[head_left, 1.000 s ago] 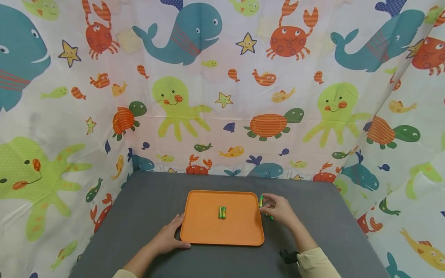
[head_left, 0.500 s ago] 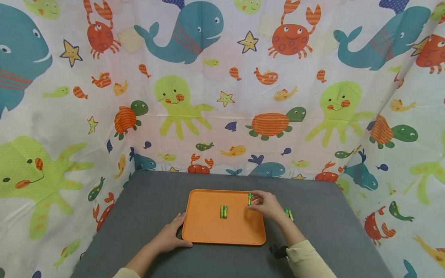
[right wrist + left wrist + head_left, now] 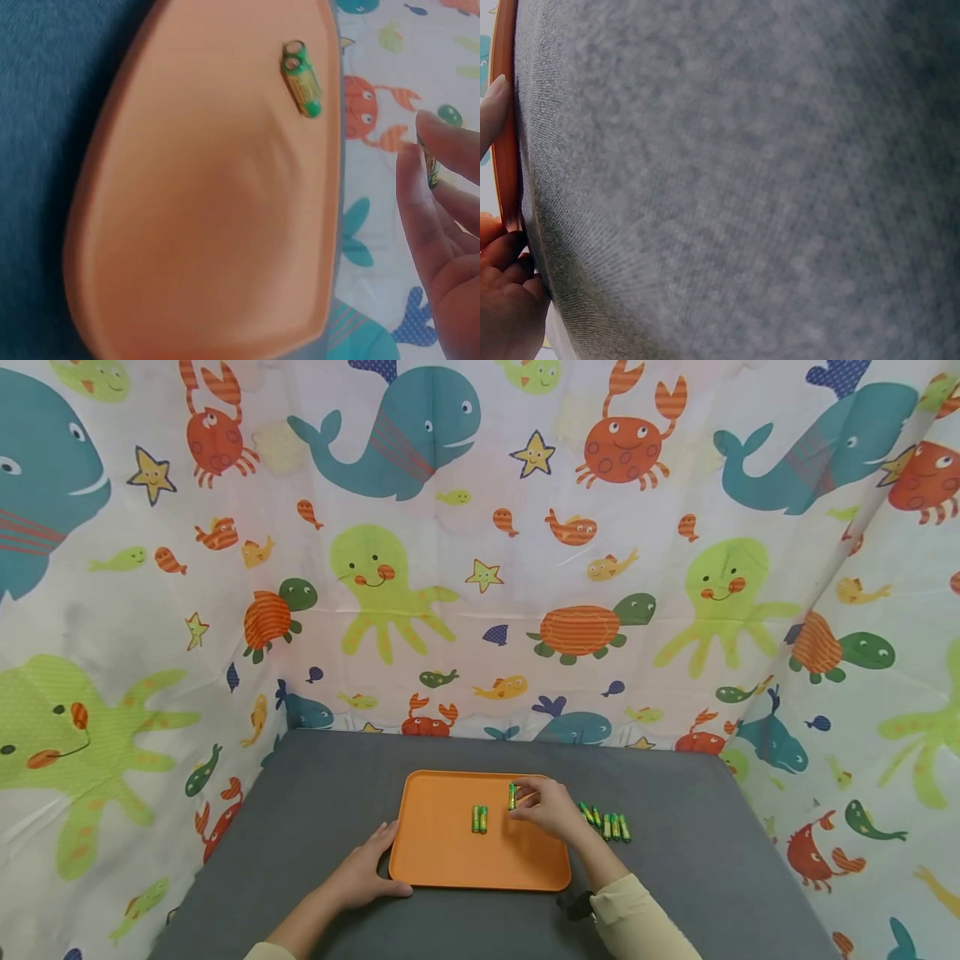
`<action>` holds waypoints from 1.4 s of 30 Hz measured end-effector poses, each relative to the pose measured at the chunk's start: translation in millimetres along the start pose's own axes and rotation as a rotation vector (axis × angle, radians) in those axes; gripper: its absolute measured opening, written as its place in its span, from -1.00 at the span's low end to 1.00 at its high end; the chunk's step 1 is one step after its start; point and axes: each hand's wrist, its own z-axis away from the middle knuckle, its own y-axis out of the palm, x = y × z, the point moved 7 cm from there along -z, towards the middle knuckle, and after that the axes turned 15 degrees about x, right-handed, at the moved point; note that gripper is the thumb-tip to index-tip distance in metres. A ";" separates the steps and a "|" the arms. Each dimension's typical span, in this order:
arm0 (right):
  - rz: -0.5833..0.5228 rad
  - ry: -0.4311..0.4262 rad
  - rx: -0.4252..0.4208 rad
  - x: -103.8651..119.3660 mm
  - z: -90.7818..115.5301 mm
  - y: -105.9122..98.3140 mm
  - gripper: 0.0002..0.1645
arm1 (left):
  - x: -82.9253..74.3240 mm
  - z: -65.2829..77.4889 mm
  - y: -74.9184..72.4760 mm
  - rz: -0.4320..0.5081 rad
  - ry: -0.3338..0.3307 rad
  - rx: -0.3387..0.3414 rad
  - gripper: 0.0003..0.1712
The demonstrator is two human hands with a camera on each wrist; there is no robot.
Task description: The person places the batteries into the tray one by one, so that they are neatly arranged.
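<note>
My right hand (image 3: 549, 808) pinches a small green-and-yellow battery (image 3: 512, 797) between thumb and fingertips, above the right half of an orange tray (image 3: 435, 864). In the right wrist view the held battery (image 3: 430, 166) is partly hidden by the fingers. Two similar batteries (image 3: 479, 819) lie side by side near the tray's middle. At the tray's front left corner my left hand (image 3: 363, 870) grips the edge, fingers along the left side and thumb at the front. The left wrist view has its thumb (image 3: 493, 112) against the orange rim.
Several more green batteries (image 3: 611, 827) lie on the grey table (image 3: 675, 877) right of the tray, beside the right forearm. A fabric curtain (image 3: 465, 635) printed with sea animals stands behind the table and along both sides.
My right hand has carried the battery leftward from beside the tray to over it. The batteries on the table at right have come into fuller view. The left hand stays at the corner.
</note>
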 end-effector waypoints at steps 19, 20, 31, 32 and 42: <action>-0.050 -0.016 0.073 -15.9 -26.0 43.2 -0.34 | 0.3 -0.1 1.2 0.006 0.004 -0.001 0.42; -0.058 -0.015 0.080 -16.8 -26.6 44.8 -0.33 | 0.5 -0.2 1.2 0.006 0.004 -0.001 0.42; 0.025 0.000 0.106 -19.6 -34.5 52.2 -0.34 | -0.6 -0.8 -0.6 0.007 -0.008 0.006 0.42; 0.037 0.000 0.105 -19.0 -35.2 52.6 -0.34 | -0.4 -1.0 -0.9 0.009 -0.010 0.007 0.42; 0.065 0.008 0.119 -19.6 -37.5 56.7 -0.32 | -1.1 1.0 -0.9 0.006 -0.026 0.007 0.44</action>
